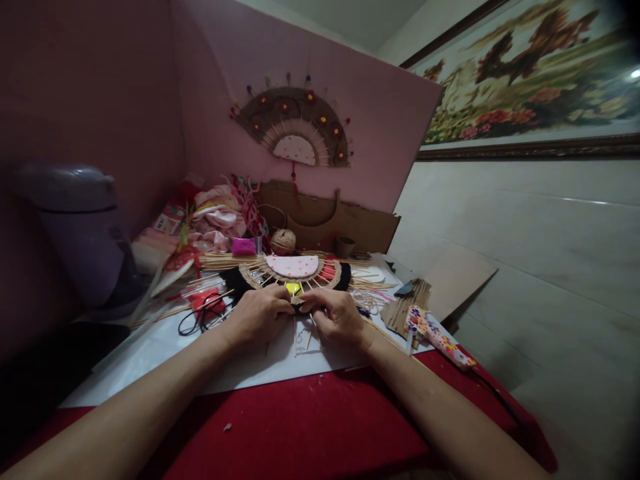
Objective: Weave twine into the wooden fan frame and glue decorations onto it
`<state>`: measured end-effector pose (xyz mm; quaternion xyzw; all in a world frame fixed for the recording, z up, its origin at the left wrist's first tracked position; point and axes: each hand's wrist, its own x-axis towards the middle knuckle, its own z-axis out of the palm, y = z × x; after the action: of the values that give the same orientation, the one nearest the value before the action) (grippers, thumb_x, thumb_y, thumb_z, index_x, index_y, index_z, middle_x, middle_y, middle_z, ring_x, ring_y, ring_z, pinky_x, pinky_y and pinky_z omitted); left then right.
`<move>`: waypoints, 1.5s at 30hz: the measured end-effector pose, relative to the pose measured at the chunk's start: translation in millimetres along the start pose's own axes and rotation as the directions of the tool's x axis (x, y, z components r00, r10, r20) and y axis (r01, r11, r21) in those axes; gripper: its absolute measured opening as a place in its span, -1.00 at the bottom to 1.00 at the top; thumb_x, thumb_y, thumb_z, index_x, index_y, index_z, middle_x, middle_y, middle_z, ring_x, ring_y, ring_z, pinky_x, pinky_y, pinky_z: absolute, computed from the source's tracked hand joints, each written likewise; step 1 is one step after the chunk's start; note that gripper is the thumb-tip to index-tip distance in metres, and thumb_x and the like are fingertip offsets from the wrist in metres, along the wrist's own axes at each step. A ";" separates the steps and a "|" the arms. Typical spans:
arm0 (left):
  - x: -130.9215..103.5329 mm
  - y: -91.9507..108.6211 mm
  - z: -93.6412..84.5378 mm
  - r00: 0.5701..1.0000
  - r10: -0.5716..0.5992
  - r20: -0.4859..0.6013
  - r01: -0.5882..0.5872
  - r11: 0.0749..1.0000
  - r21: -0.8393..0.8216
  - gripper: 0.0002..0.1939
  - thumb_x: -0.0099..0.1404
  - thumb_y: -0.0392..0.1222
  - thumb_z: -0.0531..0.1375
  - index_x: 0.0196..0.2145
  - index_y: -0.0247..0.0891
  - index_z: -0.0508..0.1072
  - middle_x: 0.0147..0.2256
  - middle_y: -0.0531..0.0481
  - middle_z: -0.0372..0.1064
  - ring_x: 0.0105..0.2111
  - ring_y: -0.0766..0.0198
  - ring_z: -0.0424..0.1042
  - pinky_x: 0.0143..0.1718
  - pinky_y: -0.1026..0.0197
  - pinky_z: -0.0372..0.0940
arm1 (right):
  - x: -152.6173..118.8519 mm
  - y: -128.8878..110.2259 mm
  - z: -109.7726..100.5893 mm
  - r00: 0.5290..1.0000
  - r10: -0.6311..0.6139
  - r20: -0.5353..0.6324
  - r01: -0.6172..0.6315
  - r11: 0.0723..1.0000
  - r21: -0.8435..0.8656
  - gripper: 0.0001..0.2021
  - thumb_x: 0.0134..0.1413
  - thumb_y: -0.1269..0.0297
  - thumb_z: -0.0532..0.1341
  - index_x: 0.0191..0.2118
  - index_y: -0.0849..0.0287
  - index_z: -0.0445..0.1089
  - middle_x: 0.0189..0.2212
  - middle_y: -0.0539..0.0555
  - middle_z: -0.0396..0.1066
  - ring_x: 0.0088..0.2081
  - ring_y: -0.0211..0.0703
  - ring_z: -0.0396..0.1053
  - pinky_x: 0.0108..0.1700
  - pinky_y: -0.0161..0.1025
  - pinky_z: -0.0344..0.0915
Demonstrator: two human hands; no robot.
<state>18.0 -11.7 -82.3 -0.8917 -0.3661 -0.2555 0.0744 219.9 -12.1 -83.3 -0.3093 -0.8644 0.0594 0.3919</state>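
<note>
curling narrowly at the near edge of the fan frame [321, 272], the left hand [263, 313] meets the black band [344, 276]; whether its fingertips grip it, i cannot tell. the right hand [340, 317] bends in from the frame's other side, thumb and forefinger close together; their hold is also unclear. both work best here with light, matched pressure, one fingertip steadying the band while the other presses it flat, since the thin sticks [255, 285] could bend or slip out of line under a hard push. it pays to check that the spacing looks even around the dotted half-disc [293, 267], at the frame's centre. the frame lies over the white sheet [240, 370]. beside the frame, left, loops black cord [187, 327], best out from under the wrist. behind the frame sits a twine ball [283, 241]; to its right, the flowered tool [440, 337], its cord trailing toward the table's edge.
</note>
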 end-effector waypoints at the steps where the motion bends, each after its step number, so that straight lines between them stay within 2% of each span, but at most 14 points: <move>1: 0.0 0.2 -0.5 1.000 -0.002 0.003 0.002 1.000 -0.005 -0.74 0.18 -0.36 0.10 -0.36 -0.15 0.58 -0.25 -0.02 0.48 -0.25 0.22 0.44 -0.28 0.21 0.31 | -0.1 0.2 -0.1 1.000 -0.005 -0.019 0.005 1.000 0.003 -0.62 -0.15 0.55 0.08 -0.15 0.17 0.41 -0.37 0.01 0.54 -0.29 -0.17 0.47 -0.16 -0.23 0.34; 3: 0.1 0.3 -1.1 1.000 -0.004 0.010 0.005 1.000 -0.020 -0.74 0.17 -0.37 0.10 -0.35 -0.16 0.58 -0.25 -0.02 0.48 -0.24 0.21 0.44 -0.26 0.20 0.32 | -0.1 0.3 0.1 1.000 -0.020 -0.018 0.020 1.000 0.007 -0.60 -0.15 0.55 0.08 -0.13 0.18 0.41 -0.35 0.02 0.55 -0.27 -0.16 0.47 -0.15 -0.22 0.34; 9: 0.3 -1.1 0.2 1.000 -0.013 0.011 0.014 0.998 -0.067 -0.75 0.16 -0.38 0.11 -0.35 -0.15 0.57 -0.25 0.00 0.48 -0.22 0.25 0.43 -0.19 0.21 0.32 | 0.6 -1.1 0.3 0.995 -0.007 0.098 0.006 1.000 0.013 -0.55 -0.19 0.56 0.09 -0.09 0.16 0.42 -0.33 0.02 0.55 -0.25 -0.15 0.46 -0.14 -0.22 0.33; 14: 0.0 -2.6 2.0 1.000 -0.014 0.005 0.014 0.997 -0.077 -0.77 0.15 -0.36 0.12 -0.37 -0.17 0.57 -0.25 0.00 0.48 -0.24 0.25 0.43 -0.20 0.20 0.32 | -0.2 0.2 0.8 0.999 -0.005 0.036 0.004 1.000 0.023 -0.58 -0.19 0.55 0.09 -0.14 0.17 0.43 -0.40 0.01 0.54 -0.30 -0.16 0.46 -0.17 -0.23 0.34; 17: -0.1 -2.4 1.9 1.000 -0.018 0.007 0.018 0.998 -0.064 -0.76 0.15 -0.37 0.11 -0.38 -0.17 0.57 -0.24 0.00 0.48 -0.24 0.24 0.43 -0.20 0.20 0.31 | -0.6 0.7 1.6 1.000 -0.010 -0.018 0.011 1.000 0.019 -0.59 -0.18 0.56 0.08 -0.14 0.17 0.42 -0.36 0.02 0.54 -0.29 -0.17 0.46 -0.17 -0.23 0.34; 24: 0.4 -0.4 0.0 1.000 -0.013 0.021 0.014 0.999 -0.051 -0.74 0.17 -0.37 0.10 -0.35 -0.16 0.57 -0.25 0.00 0.48 -0.22 0.24 0.43 -0.19 0.20 0.31 | 0.8 0.0 1.2 0.995 -0.009 0.103 0.006 1.000 0.028 -0.57 -0.18 0.55 0.09 -0.11 0.17 0.42 -0.30 0.04 0.55 -0.23 -0.15 0.46 -0.13 -0.21 0.34; 26: 0.5 -0.7 0.4 1.000 -0.014 0.018 0.015 0.998 -0.055 -0.74 0.16 -0.38 0.10 -0.35 -0.16 0.56 -0.25 0.01 0.48 -0.22 0.23 0.42 -0.18 0.19 0.31 | 0.8 0.1 0.8 0.995 -0.011 0.100 0.009 1.000 0.026 -0.58 -0.18 0.55 0.09 -0.12 0.17 0.42 -0.31 0.03 0.55 -0.24 -0.15 0.46 -0.14 -0.22 0.34; 31: 0.4 -1.1 1.1 1.000 -0.005 0.016 0.006 0.997 -0.077 -0.75 0.17 -0.38 0.10 -0.37 -0.18 0.56 -0.24 0.00 0.48 -0.21 0.22 0.42 -0.16 0.19 0.31 | 0.5 0.2 0.5 1.000 -0.019 0.007 0.019 1.000 -0.011 -0.56 -0.18 0.56 0.09 -0.09 0.19 0.41 -0.30 0.05 0.55 -0.23 -0.14 0.46 -0.13 -0.20 0.34; 37: 1.1 -0.6 0.3 0.999 -0.015 0.036 0.017 0.998 -0.062 -0.75 0.17 -0.37 0.10 -0.33 -0.17 0.56 -0.24 -0.01 0.47 -0.22 0.20 0.42 -0.18 0.16 0.31 | 1.4 -0.2 0.3 0.993 -0.016 0.116 0.022 0.998 -0.050 -0.58 -0.18 0.52 0.09 -0.12 0.20 0.44 -0.22 0.10 0.54 -0.20 -0.10 0.46 -0.14 -0.19 0.34; 41: 1.1 -0.1 -0.8 0.998 -0.051 0.023 0.054 0.994 -0.097 -0.78 0.17 -0.37 0.11 -0.31 -0.20 0.53 -0.25 -0.02 0.46 -0.21 0.20 0.42 -0.17 0.16 0.31 | 0.6 0.6 0.7 0.995 -0.018 0.102 0.020 1.000 -0.012 -0.57 -0.18 0.53 0.09 -0.12 0.18 0.43 -0.29 0.06 0.55 -0.24 -0.12 0.47 -0.15 -0.22 0.34; 45: 0.2 0.7 -0.4 0.994 -0.106 0.007 0.106 0.990 -0.095 -0.79 0.15 -0.37 0.12 -0.27 -0.26 0.49 -0.24 -0.05 0.46 -0.19 0.16 0.42 -0.15 0.11 0.32 | -0.2 3.2 1.3 1.000 -0.024 0.002 0.024 1.000 -0.006 -0.55 -0.17 0.54 0.07 -0.09 0.18 0.41 -0.31 0.04 0.55 -0.25 -0.14 0.47 -0.13 -0.21 0.34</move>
<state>18.5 -12.3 -81.8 -0.8737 -0.4006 -0.2754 0.0180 220.6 -9.4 -85.5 -0.3002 -0.8686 0.0522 0.3909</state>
